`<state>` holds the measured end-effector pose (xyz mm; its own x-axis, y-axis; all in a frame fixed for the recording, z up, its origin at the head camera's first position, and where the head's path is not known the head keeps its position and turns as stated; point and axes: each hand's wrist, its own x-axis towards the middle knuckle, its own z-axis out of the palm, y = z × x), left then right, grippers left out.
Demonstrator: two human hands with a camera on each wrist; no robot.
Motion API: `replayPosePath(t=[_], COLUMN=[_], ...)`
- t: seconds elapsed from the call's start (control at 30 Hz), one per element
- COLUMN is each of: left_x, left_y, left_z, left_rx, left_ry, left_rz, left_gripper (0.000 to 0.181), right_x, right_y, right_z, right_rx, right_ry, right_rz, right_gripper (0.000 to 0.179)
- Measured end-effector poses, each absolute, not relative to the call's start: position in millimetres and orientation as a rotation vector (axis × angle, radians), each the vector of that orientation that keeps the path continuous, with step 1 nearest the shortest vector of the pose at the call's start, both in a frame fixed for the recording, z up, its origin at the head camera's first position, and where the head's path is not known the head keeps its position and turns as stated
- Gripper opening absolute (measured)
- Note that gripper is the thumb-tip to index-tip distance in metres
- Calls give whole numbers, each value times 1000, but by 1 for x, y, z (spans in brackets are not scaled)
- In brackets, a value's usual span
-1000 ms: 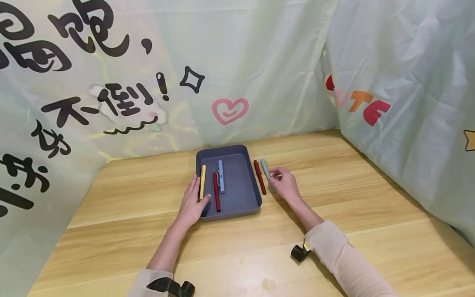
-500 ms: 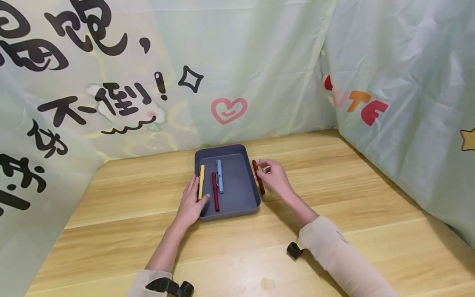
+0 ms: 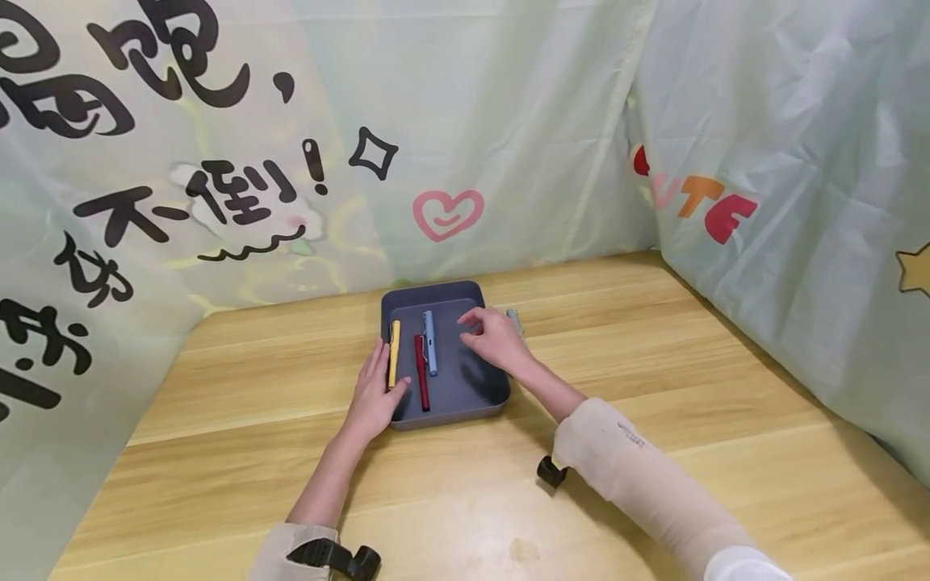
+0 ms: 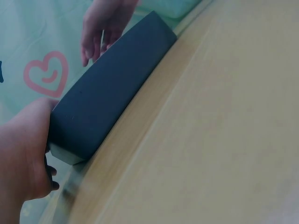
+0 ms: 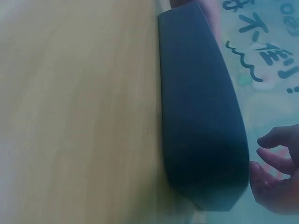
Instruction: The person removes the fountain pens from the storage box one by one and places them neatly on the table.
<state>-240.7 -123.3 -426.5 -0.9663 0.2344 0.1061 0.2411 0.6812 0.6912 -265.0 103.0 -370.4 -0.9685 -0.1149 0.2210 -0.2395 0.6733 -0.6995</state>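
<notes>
My left hand [image 3: 372, 399] grips the left side of the dark grey-blue tray [image 3: 454, 417], its thumb over the rim and its fingers along the outside. Inside the tray lie a yellow pen [image 3: 395, 355], a dark red pen [image 3: 422, 375] and a blue pen [image 3: 430, 343]. Over the tray's right half is my right hand [image 3: 497, 339], with thumb and fingers bent and apart and nothing between them. Behind it, on the table, the top of a pale blue-green pen [image 3: 514, 319] shows. In the right wrist view the right hand [image 5: 280, 172] is beside the tray wall [image 5: 203, 102].
The wooden table [image 3: 654, 387] spreads around the tray. A printed cloth [image 3: 523, 145] hangs behind it, and another cloth [image 3: 799, 161] closes off the right side. Black wrist cameras [image 3: 365, 562] sit on both sleeves.
My right hand has moved left, from the pens beside the tray to above the tray. Its wrist now hides the second red pen's spot. The left hand stays in place.
</notes>
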Motion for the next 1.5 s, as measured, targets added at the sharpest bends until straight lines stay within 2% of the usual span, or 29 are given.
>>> replayPosePath(t=[0.5,0.93,1.23,1.5], left_x=[-241,-241,-241,-241], left_y=[-123,-122,-123,-122], left_z=[-426,-427,-427,-427], left_rx=[-405,-402,-404,-409], left_ry=[-2869,-2861,-2848,-2854], left_rz=[-1161,-1175,-1179,-1168], left_gripper=[70,70,70,70], right_x=[-281,-281,-282,-283], right_y=[66,59,60,58], right_z=[-381,-398,-400,-404], right_rx=[359,325,277,332], right_ry=[-2874,-2979,-2963,-2986], right_rz=[1179,1129,1021,838], right_gripper=[20,22,15,24])
